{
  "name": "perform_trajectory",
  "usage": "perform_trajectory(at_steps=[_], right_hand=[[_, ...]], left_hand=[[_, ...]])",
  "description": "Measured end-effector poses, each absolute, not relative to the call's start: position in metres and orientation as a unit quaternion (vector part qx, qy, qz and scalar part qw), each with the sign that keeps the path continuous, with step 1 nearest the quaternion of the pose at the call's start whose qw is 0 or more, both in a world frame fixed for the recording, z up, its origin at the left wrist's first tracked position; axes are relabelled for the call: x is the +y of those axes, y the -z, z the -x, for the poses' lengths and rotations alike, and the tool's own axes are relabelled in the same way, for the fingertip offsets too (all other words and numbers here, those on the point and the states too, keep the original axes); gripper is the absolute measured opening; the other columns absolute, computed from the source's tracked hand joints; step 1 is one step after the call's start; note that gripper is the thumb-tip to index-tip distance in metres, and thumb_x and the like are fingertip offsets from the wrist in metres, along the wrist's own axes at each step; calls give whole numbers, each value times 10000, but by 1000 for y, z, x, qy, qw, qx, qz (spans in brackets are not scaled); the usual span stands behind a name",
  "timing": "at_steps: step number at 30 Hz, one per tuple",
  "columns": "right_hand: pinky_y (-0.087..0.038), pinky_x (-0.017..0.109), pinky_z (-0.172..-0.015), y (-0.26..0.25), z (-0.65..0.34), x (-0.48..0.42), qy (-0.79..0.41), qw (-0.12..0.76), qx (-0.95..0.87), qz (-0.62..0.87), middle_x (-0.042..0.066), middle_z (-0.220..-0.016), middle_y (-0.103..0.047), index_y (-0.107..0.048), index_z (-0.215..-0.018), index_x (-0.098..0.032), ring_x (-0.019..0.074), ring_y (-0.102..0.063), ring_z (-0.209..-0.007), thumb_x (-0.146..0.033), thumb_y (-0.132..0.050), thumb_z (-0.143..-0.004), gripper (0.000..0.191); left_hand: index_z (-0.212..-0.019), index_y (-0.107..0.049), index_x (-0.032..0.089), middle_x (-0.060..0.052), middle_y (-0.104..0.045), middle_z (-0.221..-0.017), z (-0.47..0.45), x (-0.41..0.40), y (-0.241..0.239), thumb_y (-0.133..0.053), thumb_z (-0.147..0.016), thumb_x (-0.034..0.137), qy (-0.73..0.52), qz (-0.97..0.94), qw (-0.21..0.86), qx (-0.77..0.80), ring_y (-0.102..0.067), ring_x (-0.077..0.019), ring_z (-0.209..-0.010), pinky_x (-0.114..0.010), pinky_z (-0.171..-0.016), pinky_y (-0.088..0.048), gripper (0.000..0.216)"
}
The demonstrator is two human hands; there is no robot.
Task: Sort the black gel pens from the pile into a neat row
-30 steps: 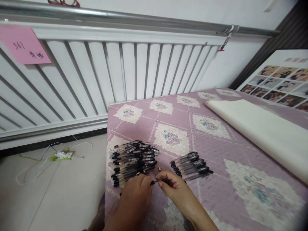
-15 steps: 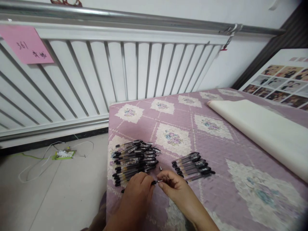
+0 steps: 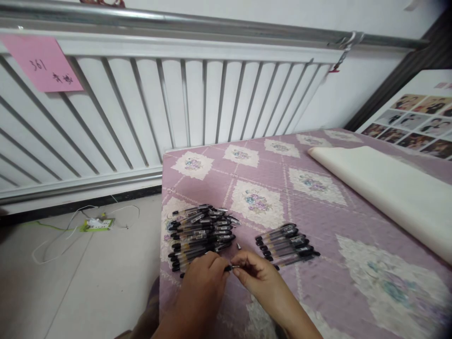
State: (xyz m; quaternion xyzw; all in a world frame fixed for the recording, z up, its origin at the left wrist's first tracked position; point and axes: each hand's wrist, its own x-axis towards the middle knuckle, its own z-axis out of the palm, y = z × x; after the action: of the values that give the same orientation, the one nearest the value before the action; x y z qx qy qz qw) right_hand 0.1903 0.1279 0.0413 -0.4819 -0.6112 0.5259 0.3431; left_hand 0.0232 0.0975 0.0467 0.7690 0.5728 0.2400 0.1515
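My left hand [image 3: 205,278] is closed around a pen [image 3: 228,268], most of which lies hidden under the fingers. The pen's dark front end points right, toward my right hand [image 3: 254,273], whose thumb and index finger pinch at its small silvery tip. Just above the fingertips, a loose metal pen tip [image 3: 239,246] rests on the cloth. A dense pile of clear-barrelled pens with black ends [image 3: 201,235] lies beyond my left hand. To the right is a smaller, neater row of similar pens [image 3: 287,242].
A purple floral quilted cloth [image 3: 268,179] covers the table. A cream folded sheet [image 3: 388,197] lies at right, near a photo board [image 3: 416,113]. Behind stands a white radiator [image 3: 212,99] with a pink note [image 3: 45,66]. A power strip [image 3: 97,225] with cables sits on the floor.
The whole view has shifted slightly, so things appear a little further right. Both hands keep nearly the same pose at the pen's tip.
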Motion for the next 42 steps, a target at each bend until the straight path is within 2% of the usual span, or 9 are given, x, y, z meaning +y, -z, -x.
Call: perform_trajectory(at_steps=[10,16,27,32,35,42], right_hand=[[-454,251,-654,-48,-191,128,-531,337,-602,492,-11,-715,-630,-657,-797,-200,151,-576,-695,-302,-653,-755,110],[-451,257,-676,-47,-191,129,-480,322,-646,499,-8,-733,-631,-658,-770,-205,161,-581,-717,-311,-627,-790,112],[-415,253,-637,-50,-188,127,-389,290,-727,486,-12,-696,-574,-594,-687,-212,155,-546,-688,-301,-551,-861,200],[-446,258,-707,-49,-189,125,-437,304,-698,479,-4,-806,-610,-616,-852,-221,165,-572,-775,-264,-576,-837,61],[-439,253,-700,-48,-188,125,-440,300,-695,482,-11,-793,-593,-605,-835,-221,159,-565,-763,-240,-562,-838,47],[-406,262,-675,-52,-185,127,-392,275,-731,485,-3,-748,-583,-564,-747,-220,167,-550,-737,-310,-505,-898,186]], left_hand=[[-898,-640,207,-25,-641,-876,-22,99,-48,-509,-849,79,-238,-774,165,563,-608,-196,-802,-316,-718,-481,190],[-965,-635,223,-23,-631,-882,-21,100,-41,-488,-850,93,-230,-789,145,551,-604,-190,-804,-306,-713,-478,228],[-933,-629,221,-18,-633,-852,-19,100,-42,-500,-863,116,-241,-790,137,546,-600,-186,-792,-304,-722,-469,180],[-910,-626,224,-13,-627,-834,-20,100,-41,-511,-849,110,-256,-775,136,561,-597,-185,-794,-305,-731,-458,174],[-909,-623,226,-10,-624,-840,-21,98,-37,-515,-849,117,-268,-772,143,559,-591,-185,-796,-304,-729,-448,165],[-893,-603,219,-8,-632,-851,-22,97,-37,-514,-842,93,-267,-763,153,569,-587,-192,-797,-319,-729,-448,162]])
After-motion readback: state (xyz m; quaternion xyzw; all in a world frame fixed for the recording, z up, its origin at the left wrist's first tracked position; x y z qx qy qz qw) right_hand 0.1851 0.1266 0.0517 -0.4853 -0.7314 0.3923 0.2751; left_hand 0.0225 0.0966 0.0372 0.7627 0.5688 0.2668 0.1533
